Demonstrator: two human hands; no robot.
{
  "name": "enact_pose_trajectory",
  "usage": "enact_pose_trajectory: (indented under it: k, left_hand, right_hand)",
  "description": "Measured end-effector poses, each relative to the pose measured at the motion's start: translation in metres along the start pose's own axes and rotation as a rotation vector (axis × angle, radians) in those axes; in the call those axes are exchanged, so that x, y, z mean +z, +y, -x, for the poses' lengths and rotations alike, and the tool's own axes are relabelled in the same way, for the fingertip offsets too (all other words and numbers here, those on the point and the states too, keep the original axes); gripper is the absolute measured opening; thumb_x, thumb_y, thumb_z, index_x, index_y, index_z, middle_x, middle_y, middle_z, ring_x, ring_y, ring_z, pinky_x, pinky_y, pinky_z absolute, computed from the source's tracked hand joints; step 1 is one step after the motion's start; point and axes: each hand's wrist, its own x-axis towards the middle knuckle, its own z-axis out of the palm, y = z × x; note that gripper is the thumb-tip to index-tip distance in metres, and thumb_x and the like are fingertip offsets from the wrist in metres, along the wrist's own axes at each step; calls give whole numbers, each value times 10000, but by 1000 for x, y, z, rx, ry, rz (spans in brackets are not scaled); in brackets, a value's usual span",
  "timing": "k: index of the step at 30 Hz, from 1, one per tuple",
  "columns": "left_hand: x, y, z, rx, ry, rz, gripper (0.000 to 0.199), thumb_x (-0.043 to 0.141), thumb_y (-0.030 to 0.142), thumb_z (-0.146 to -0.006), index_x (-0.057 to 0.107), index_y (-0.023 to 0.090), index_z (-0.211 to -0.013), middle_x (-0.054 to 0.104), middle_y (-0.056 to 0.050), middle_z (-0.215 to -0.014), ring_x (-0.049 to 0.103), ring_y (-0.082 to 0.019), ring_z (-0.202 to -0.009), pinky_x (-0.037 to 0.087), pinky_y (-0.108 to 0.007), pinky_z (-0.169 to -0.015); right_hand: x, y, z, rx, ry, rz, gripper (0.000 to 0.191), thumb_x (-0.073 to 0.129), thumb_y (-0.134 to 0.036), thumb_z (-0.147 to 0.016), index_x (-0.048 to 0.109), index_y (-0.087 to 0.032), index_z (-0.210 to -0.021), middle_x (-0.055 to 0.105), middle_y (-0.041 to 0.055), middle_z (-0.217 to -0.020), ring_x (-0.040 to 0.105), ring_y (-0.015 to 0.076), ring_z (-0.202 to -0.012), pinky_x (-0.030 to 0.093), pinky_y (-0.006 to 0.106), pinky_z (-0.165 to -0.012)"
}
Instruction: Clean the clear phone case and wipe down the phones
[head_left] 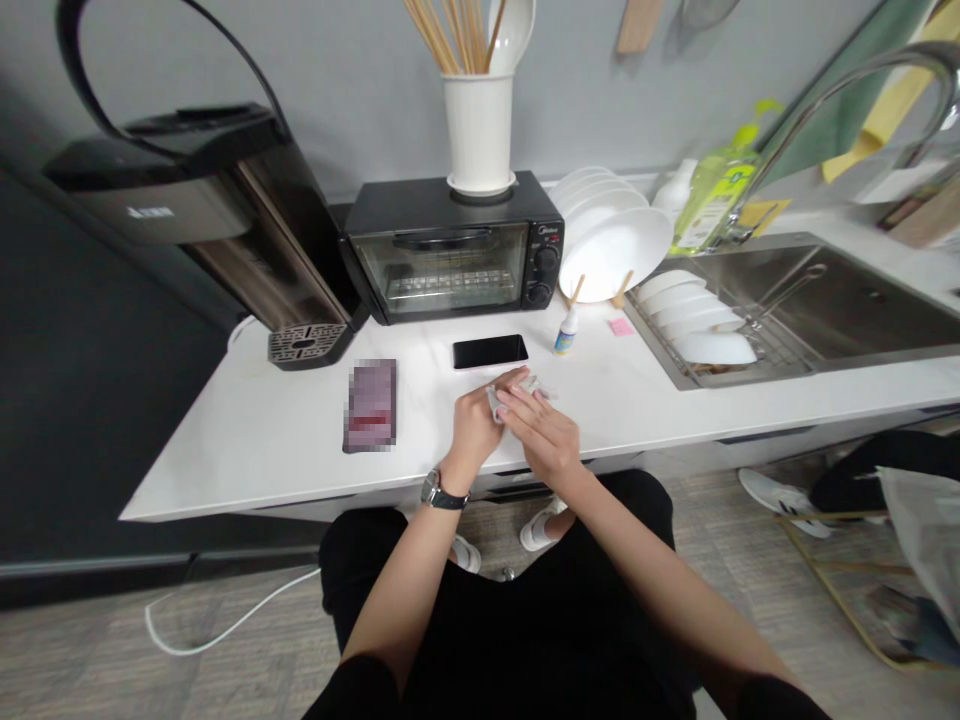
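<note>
My left hand (477, 420) and my right hand (546, 428) meet over the front part of the white counter. A crumpled whitish sheet (494, 402), perhaps tissue or thin plastic, is pressed between them. The right fingers lie over it against the left hand, hiding much of it and the left fingertips. Just beyond my hands, a black phone (490, 352) lies flat. A small white bottle (566, 332) with a blue and yellow label stands upright to its right. Left of my hands is a purplish pouch-like item (370, 405), blurred out in the picture.
Behind sit a toaster oven (450, 262) with a white utensil holder (480, 130) on top, and a tall black dispenser (247, 230). Plates (615, 250) stand in a rack beside the sink (817, 300), near a pink slip (621, 327). Another person's shoe (780, 500) shows at right.
</note>
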Motion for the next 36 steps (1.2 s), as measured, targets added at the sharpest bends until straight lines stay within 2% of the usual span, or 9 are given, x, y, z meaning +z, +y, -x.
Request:
enact_pose_trajectory:
  k: [4,6,9,11,17,22,27,32,36]
  left_hand:
    - [-1,2,-1,-30,-16,-55,329,518,138,-1121,795,207,-959,859,-101,-925,850,-236,-867,688,-347,-815]
    - [-2,3,-1,-32,-26,-48,331,501,124,-1121,820,193,-1063,890,-120,-1054,868,-236,-965,704,-350,-879]
    - [-5,3,0,14,-36,29,382,545,105,-1091,784,164,-1384,857,-147,-1385,858,-252,-1216,716,-398,-1061]
    - [-4,3,0,47,-36,53,432,563,101,-1087,748,157,-1473,822,-152,-1470,835,-264,-1300,702,-429,-1131]
    - [-2,5,-3,11,-8,1,338,523,126,-1143,827,189,-1279,873,-128,-1350,859,-292,-1251,723,-434,-1091]
    - [-5,8,-2,2,-66,25,432,525,64,-1093,780,186,-1419,842,-127,-1431,835,-300,-1310,704,-463,-1147]
    - [-2,4,-2,10,-38,-20,321,540,83,-1107,831,207,-1162,901,-108,-1160,887,-248,-1105,732,-368,-993]
    - [-3,3,-1,45,-48,51,440,540,76,-1087,754,202,-1450,830,-144,-1452,823,-264,-1331,693,-433,-1146]
    - [-4,5,-1,-17,-55,-1,338,506,121,-1120,822,206,-1206,893,-130,-1234,876,-271,-1146,727,-401,-1027]
  right_hand:
    - [0,9,2,133,58,43,641,430,-30,-1155,557,-280,-1732,743,98,-1591,645,251,-1552,602,487,-1298]
    - [1,7,5,127,38,19,630,451,-39,-1155,566,-282,-1725,743,94,-1591,628,254,-1567,592,489,-1306]
    - [2,1,11,0,-29,-19,576,502,-72,-1165,601,-278,-1694,766,76,-1564,629,243,-1568,586,443,-1312]
    - [2,1,13,-31,-47,-5,563,497,-80,-1173,610,-284,-1685,770,70,-1562,641,235,-1558,589,426,-1310]
    - [-3,10,6,157,27,32,663,390,-33,-1168,494,-286,-1773,706,104,-1633,608,241,-1586,592,494,-1308]
    - [-5,1,7,37,-34,-14,660,462,-57,-1167,496,-317,-1772,738,70,-1595,631,247,-1558,611,461,-1291]
    - [-10,8,6,148,-5,-7,670,404,-16,-1157,501,-271,-1769,682,114,-1658,583,256,-1602,553,498,-1337]
    - [-13,0,4,23,-121,-64,568,486,-83,-1170,621,-307,-1673,719,35,-1629,608,235,-1584,477,386,-1378]
    - [-15,6,0,84,-37,-26,613,424,-31,-1166,563,-247,-1723,711,105,-1632,591,235,-1598,496,426,-1371]
